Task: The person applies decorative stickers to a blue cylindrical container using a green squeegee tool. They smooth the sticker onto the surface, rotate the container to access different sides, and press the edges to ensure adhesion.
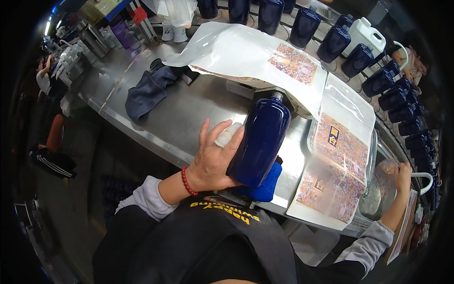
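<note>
L forearm point(172, 190) is slanting in from lower L, wrist approx. straight; L hand point(213, 161) is showing its back, fingers point(204, 134) spreading a bit & pointing fwd, thumb hard to make out. R forearm point(396, 208) is slanting steeply fwd at far R; R hand point(403, 174) is sitting well apart from L, fingers bending inward, tips too small to read.

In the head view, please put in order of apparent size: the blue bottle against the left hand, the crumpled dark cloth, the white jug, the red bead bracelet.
Largest to smallest:
1. Blue bottle
2. Crumpled dark cloth
3. White jug, partly hidden
4. Red bead bracelet
</note>
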{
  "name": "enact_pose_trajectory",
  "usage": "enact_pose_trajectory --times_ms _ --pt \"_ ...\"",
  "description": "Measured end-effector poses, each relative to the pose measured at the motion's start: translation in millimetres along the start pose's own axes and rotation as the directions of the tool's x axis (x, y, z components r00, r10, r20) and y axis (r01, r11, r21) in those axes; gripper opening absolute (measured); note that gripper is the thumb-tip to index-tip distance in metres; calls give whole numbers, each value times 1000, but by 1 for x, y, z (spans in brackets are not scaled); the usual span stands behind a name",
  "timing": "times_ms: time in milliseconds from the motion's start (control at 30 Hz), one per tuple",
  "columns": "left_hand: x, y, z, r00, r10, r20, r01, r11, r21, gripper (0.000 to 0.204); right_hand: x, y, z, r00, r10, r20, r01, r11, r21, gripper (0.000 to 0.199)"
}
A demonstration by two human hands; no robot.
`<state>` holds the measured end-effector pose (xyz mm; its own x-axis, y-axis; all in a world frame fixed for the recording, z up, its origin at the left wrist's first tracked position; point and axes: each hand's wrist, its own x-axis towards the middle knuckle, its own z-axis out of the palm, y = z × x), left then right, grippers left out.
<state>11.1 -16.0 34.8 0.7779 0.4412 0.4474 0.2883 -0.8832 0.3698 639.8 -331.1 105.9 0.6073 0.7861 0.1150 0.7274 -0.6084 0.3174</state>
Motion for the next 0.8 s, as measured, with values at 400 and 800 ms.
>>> enact_pose_trajectory --times_ms 400,800 --pt "4 -2 -4 994 95 -49 -93 995 27 105 -19 -269 -235 783 -535 -316 619 721 313 19" --pt "75 -12 -67 935 345 -84 -354 887 -297 112 -80 -363 -300 607 -661 -440 784 589 196 29"
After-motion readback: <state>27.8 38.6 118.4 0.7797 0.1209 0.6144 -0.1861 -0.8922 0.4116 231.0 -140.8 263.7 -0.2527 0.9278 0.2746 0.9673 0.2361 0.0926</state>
